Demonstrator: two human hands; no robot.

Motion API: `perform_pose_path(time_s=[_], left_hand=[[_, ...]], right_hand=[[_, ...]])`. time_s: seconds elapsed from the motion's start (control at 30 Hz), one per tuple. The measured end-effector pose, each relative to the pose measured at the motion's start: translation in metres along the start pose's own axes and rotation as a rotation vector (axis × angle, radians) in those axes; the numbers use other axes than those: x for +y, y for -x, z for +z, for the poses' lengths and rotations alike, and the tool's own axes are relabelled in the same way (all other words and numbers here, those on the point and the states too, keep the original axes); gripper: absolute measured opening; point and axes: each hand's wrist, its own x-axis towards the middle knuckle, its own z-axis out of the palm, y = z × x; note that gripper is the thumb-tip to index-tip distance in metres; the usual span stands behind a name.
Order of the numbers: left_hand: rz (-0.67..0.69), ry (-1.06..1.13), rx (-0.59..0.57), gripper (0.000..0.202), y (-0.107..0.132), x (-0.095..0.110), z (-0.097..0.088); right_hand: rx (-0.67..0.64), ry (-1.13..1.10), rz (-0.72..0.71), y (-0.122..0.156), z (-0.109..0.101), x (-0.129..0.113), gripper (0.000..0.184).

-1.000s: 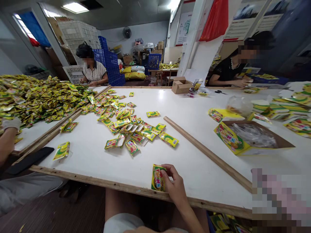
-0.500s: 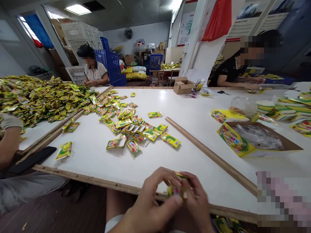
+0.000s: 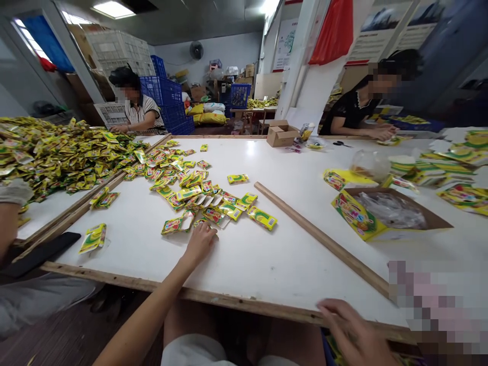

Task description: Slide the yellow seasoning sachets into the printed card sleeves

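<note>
My left hand (image 3: 201, 242) reaches across the white table (image 3: 244, 264), its fingers bent down over a small yellow-green box (image 3: 200, 222) at the near edge of a loose group. The hand covers most of that box. Beside it lie another small box with an open end (image 3: 173, 225) and several more flat, printed boxes (image 3: 232, 209). At the table's front edge, lower right, my right hand (image 3: 353, 325) is slightly blurred, fingers apart, with nothing visible in it. Below this hand, more yellow-green packs (image 3: 335, 351) partly show.
A wooden strip (image 3: 324, 244) runs diagonally across the table. On the right stands a larger open carton (image 3: 381, 216) holding clear plastic. A big heap of packs (image 3: 68, 157) lies left, past a wooden divider (image 3: 72, 213). Co-workers sit at the far side and left.
My hands were together around a small box near the front edge. Now they are apart: the left has moved forward to the group, the right has moved right, and that box is out of sight.
</note>
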Motion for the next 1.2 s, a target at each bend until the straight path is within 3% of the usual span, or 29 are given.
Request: perform_pose_path(time_s=[0.1, 0.2, 0.3, 0.4, 0.53, 0.67, 0.77, 0.87, 1.03, 1.2], left_hand=[[0.021, -0.012, 0.013, 0.017, -0.006, 0.012, -0.009], [-0.028, 0.09, 0.094, 0.01, -0.002, 0.035, -0.023], [-0.203, 0.419, 0.171, 0.01, 0.008, 0.065, -0.027], [-0.378, 0.703, 0.157, 0.018, 0.017, 0.094, -0.022], [-0.473, 0.933, 0.133, 0.02, 0.027, 0.114, -0.014], [-0.359, 1.174, 0.049, 0.017, 0.041, 0.115, -0.008], [-0.342, 1.262, 0.027, 0.024, 0.052, 0.112, -0.003], [-0.375, 1.271, 0.034, 0.028, 0.059, 0.109, 0.001], [-0.366, 1.201, -0.058, 0.019, 0.057, 0.103, -0.001], [-0.309, 1.175, 0.054, 0.015, 0.051, 0.096, 0.0]], right_hand=[[-0.192, -0.163, -0.089, -0.011, 0.043, -0.054, 0.025], [-0.212, -0.279, -0.148, -0.016, 0.073, -0.082, 0.021], [-0.111, -0.344, -0.147, -0.018, 0.095, -0.09, 0.021], [-0.048, -0.39, -0.077, -0.02, 0.114, -0.089, 0.03], [0.027, -0.468, 0.051, -0.024, 0.13, -0.081, 0.024], [0.042, -0.568, 0.092, -0.028, 0.132, -0.068, 0.025], [-0.023, -0.597, 0.088, -0.032, 0.13, -0.061, 0.029], [-0.111, -0.584, 0.058, -0.038, 0.128, -0.058, 0.028], [-0.16, -0.522, 0.04, -0.051, 0.128, -0.063, 0.025], [-0.086, -0.58, 0.019, -0.054, 0.139, -0.066, 0.027]])
